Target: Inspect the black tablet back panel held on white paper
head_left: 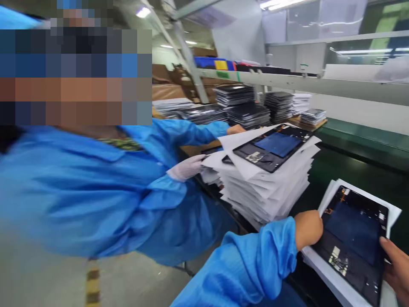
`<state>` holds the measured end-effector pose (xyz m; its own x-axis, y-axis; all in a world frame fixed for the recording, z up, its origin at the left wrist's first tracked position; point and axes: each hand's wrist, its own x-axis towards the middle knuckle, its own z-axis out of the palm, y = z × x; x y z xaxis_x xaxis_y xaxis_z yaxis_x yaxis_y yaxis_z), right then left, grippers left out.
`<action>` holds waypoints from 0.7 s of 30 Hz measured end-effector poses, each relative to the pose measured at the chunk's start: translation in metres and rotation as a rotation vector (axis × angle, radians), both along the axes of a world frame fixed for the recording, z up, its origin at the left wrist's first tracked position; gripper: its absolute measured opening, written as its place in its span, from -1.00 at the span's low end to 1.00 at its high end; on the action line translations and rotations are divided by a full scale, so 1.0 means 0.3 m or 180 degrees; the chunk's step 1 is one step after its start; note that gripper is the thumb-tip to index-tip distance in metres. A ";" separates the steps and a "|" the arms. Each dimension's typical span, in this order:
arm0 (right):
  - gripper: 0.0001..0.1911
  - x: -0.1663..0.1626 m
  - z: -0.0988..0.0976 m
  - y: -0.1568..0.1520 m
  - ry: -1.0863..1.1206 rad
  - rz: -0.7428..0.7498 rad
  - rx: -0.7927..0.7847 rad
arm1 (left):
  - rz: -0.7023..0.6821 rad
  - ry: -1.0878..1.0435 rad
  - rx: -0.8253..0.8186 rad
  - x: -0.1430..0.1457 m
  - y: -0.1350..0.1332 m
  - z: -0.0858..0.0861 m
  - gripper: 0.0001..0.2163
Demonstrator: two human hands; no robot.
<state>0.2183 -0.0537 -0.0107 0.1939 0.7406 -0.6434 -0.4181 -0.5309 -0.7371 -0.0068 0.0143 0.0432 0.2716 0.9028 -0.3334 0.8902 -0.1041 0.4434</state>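
Both hands grip the dark panel on its paper sheet: left hand at its near-left edge, right hand at its right.

From my feed the hall looks brightly lit by ceiling tube lights, which streak as glare across the glass panels. The co-worker's blue coat is smeared by motion blur. Lines bend toward the edges, and the far stacks look soft.
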 end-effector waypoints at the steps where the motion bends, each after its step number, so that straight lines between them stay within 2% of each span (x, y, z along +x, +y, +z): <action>1: -0.29 -0.018 0.019 -0.005 0.0101 -0.0110 -0.0081 | -0.0027 0.0035 0.0003 0.000 0.002 -0.006 -0.64; 3: -0.24 -0.046 0.053 -0.017 0.0062 -0.0340 -0.0071 | -0.0042 0.0122 0.0031 0.001 0.004 -0.010 -0.66; 6: -0.31 -0.065 0.095 -0.035 0.0008 -0.0605 -0.0079 | -0.0059 0.0197 0.0085 0.002 0.004 0.007 -0.68; 9: -0.35 -0.069 0.124 -0.044 -0.0127 -0.0670 -0.0088 | -0.0098 0.0280 0.0135 0.000 0.003 0.031 -0.68; 15: -0.49 -0.081 0.132 -0.034 -0.0196 -0.0466 0.0165 | -0.0267 0.0355 0.0184 -0.005 0.004 0.035 -0.70; 18: -0.60 -0.099 0.125 -0.022 0.0213 -0.0446 0.0256 | -0.0156 0.0207 0.0200 0.000 0.000 0.038 -0.69; 21: -0.64 -0.120 0.135 -0.021 0.0494 -0.0630 0.0220 | -0.0037 0.0017 0.0205 -0.003 0.002 0.062 -0.70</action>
<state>0.1823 -0.0599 0.0298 0.2422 0.7412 -0.6260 -0.6197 -0.3783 -0.6877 -0.0077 0.0149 0.0618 0.2806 0.9193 -0.2760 0.8912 -0.1427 0.4306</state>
